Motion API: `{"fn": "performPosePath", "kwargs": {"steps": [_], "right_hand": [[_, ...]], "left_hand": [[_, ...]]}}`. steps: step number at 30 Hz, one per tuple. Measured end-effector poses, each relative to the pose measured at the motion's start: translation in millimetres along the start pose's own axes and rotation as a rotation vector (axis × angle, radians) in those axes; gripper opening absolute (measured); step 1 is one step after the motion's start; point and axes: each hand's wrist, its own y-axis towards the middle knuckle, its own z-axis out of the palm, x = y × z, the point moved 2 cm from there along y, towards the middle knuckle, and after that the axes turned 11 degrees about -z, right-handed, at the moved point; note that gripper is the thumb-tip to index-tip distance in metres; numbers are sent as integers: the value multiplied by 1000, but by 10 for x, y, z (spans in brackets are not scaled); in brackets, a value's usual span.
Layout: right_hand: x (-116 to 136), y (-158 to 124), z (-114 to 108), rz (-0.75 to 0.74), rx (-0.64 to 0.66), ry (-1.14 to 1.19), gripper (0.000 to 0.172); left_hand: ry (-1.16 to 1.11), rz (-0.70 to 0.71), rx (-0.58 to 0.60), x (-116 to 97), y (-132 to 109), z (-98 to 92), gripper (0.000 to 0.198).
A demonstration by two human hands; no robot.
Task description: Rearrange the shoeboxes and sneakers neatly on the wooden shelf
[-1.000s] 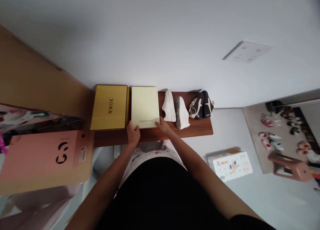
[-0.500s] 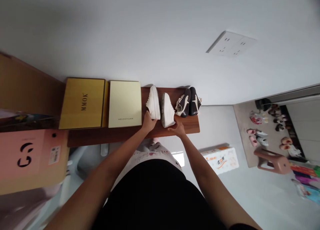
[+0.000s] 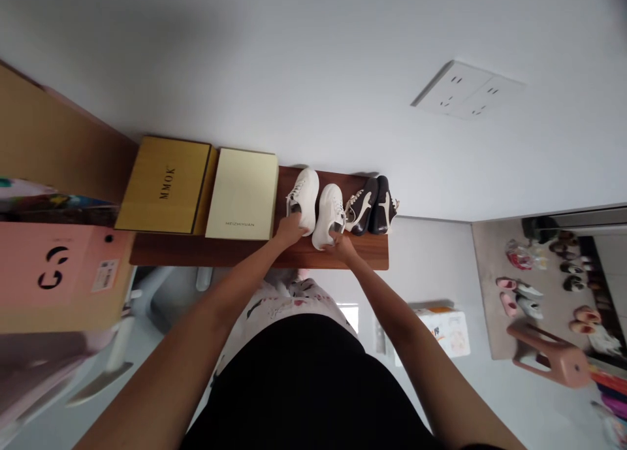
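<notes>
On a dark wooden shelf [image 3: 235, 255], my left hand [image 3: 290, 230] grips the heel end of the left white shoe [image 3: 306, 195]. My right hand [image 3: 340, 246] holds the heel end of the right white shoe [image 3: 327, 213]. Both white shoes stand with their laces showing and toes pointing different ways, a narrow gap between them. Right of them is a pair of dark shoes with cream stripes [image 3: 363, 206], lying close together. A cream box [image 3: 243, 192] and a yellow box [image 3: 166, 182] sit to the left.
A pink carton [image 3: 73, 267] stands at the left beside a grey and pink chair. On the wall is a socket plate [image 3: 467, 89]. A wrapped white package [image 3: 448, 332], a pink stool [image 3: 553, 355] and several shoes on a mat are at the right.
Both white shoes have turned from lying on their sides to showing their laces. My right hand has closed on the right one. The camera view has shifted slightly.
</notes>
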Motion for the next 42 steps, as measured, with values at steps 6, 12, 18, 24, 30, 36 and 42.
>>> {"fn": "performPosePath", "kwargs": {"steps": [6, 12, 18, 24, 30, 36, 42], "right_hand": [[209, 144, -171, -103, 176, -376, 16], [391, 329, -188, -166, 308, -532, 16], [469, 545, -132, -200, 346, -600, 20], [434, 676, -78, -210, 352, -615, 21], [357, 751, -41, -206, 317, -623, 23], [293, 762, 32, -198, 257, -617, 16], [184, 484, -51, -196, -38, -509, 22]], "left_hand": [[344, 128, -33, -240, -206, -48, 35], [385, 90, -101, -292, -248, -42, 32], [355, 87, -130, -256, -193, -51, 32], [328, 75, -147, -240, -106, 15, 30], [324, 81, -167, -292, 23, 89, 33], [376, 66, -134, -287, 94, 128, 34], [383, 21, -168, -318, 20, 83, 38]]}}
